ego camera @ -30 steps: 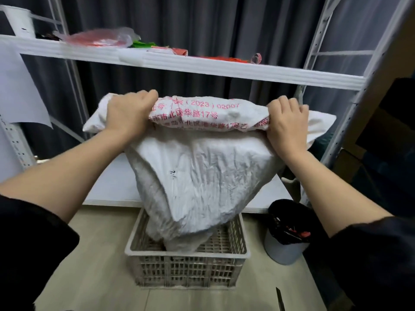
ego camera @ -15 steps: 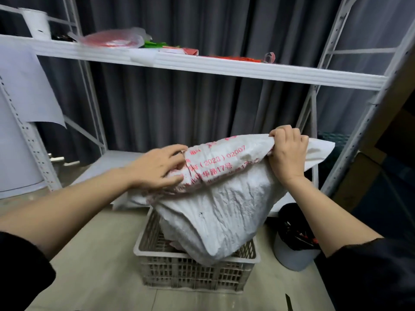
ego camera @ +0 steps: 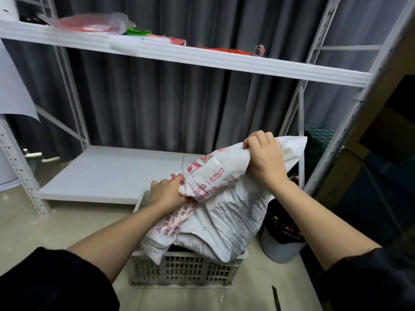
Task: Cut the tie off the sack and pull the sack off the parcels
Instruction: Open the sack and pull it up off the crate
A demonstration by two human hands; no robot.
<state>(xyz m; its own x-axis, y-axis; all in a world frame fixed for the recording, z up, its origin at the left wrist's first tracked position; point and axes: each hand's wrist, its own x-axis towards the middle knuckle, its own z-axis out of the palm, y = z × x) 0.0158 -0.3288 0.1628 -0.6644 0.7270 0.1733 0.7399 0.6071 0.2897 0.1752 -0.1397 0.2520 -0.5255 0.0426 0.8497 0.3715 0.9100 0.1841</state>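
Dark grey curtain (ego camera: 161, 104) in heavy folds across the whole far side, with a white metal rack (ego camera: 298, 122) of perforated posts standing in front of it. Upper shelf (ego camera: 202, 57) running from left to right with red and green items in plastic, lower shelf (ego camera: 101, 173) close above the pale tiled floor (ego camera: 45, 227). At the right, wooden frame (ego camera: 359, 131), dim and partly in shadow.

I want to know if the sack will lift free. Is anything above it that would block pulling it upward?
Nothing visible does. Both the left hand and right hand grip the sack directly, over the crate. The upper shelf sits well above, with open space between.
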